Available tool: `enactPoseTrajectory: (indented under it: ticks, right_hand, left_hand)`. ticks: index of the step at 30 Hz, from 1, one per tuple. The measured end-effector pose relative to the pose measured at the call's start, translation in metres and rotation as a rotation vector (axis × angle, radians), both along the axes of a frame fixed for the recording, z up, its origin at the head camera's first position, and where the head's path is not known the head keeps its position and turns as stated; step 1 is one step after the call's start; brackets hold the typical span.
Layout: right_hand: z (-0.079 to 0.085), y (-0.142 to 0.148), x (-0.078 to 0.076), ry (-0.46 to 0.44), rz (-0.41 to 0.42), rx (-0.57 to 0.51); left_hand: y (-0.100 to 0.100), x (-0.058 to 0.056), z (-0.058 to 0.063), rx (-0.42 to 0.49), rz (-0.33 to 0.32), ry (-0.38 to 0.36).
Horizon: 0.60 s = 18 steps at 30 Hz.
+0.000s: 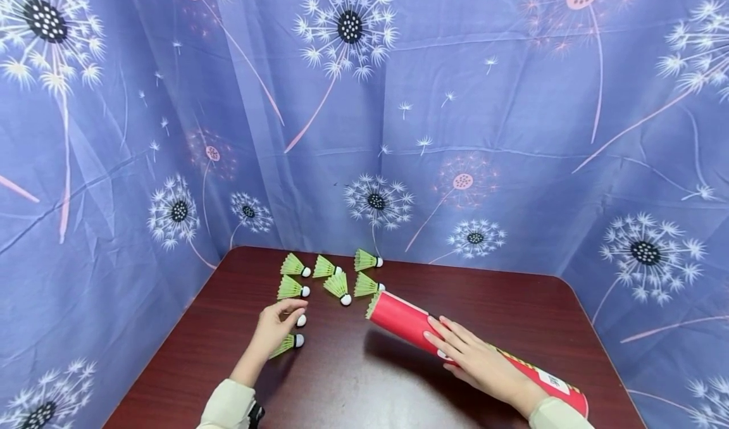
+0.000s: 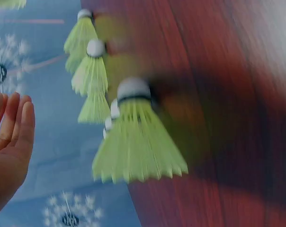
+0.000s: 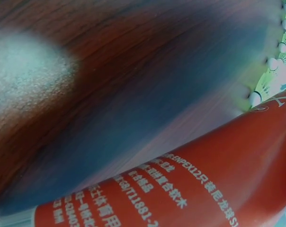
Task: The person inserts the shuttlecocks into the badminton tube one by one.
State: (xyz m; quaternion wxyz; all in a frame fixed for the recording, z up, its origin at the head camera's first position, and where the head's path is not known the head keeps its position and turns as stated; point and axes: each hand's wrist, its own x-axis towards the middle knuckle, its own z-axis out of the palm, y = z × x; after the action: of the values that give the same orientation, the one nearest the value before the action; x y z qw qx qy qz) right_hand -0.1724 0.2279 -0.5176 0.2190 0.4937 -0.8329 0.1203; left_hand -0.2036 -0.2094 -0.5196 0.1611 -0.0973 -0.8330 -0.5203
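My right hand (image 1: 475, 359) holds a red shuttlecock tube (image 1: 401, 318), its fingers laid across the upper side. The tube slants above its shadow, and yellow-green feathers show at its left mouth. My left hand (image 1: 273, 328) is over the left part of the table, thumb and fingers apart, nothing visible between them. It partly hides a shuttlecock whose white cork (image 1: 301, 320) shows beside the fingertips. Nearer the wrist lies another shuttlecock (image 1: 288, 344). In the left wrist view the fingers (image 2: 24, 123) are extended, beside a large, near shuttlecock (image 2: 138, 142).
Several yellow-green shuttlecocks lie toward the back of the dark red table (image 1: 501, 302), including one at the back left (image 1: 293, 265) and one near the tube's mouth (image 1: 367, 284). A blue dandelion-print curtain (image 1: 433, 112) surrounds the table's back and sides.
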Motion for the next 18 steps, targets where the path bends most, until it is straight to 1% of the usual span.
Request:
enactPoseTrajectory:
  ticks: [6, 8, 10, 13, 16, 18]
  right_hand:
    - [0.001, 0.003, 0.001, 0.001, -0.013, 0.001]
    - [0.000, 0.005, 0.001, 0.005, -0.016, 0.005]
    - [0.000, 0.006, 0.001, 0.010, -0.018, 0.005]
    - [-0.001, 0.008, 0.000, 0.010, -0.015, 0.000]
    - [-0.001, 0.010, 0.000, 0.003, -0.018, -0.001]
    - [-0.001, 0.011, 0.000, 0.003, -0.021, 0.004]
  left_hand:
    - [-0.033, 0.004, 0.000, -0.081, 0.116, 0.049]
    - [-0.041, 0.007, -0.001, -0.098, 0.159, 0.029]
    - [-0.048, 0.010, -0.002, -0.090, 0.191, -0.025]
    - [-0.054, 0.015, -0.005, -0.064, 0.226, -0.155]
    - [-0.056, 0.019, -0.011, -0.027, 0.237, -0.280]
    - [-0.056, 0.022, -0.015, 0.005, 0.232, -0.335]
